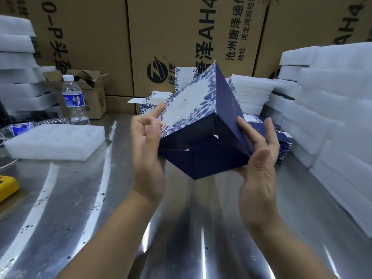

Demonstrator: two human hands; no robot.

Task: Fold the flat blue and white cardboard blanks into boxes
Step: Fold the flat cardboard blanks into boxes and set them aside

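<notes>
1 half-folded box (191, 109), blurred, right hand (259, 164) flat against navy side, left hand (147, 150), thumb hidden, grip unclear

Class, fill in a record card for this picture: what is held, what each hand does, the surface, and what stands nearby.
held: half-folded blue and white box, tilted, bottom flaps partly open
left hand: at the box's left corner, grip unclear
right hand: fingers straight, flat against the dark blue side
surface: steel table
nearby: foam tray and water bottle left, flat blanks right
</notes>
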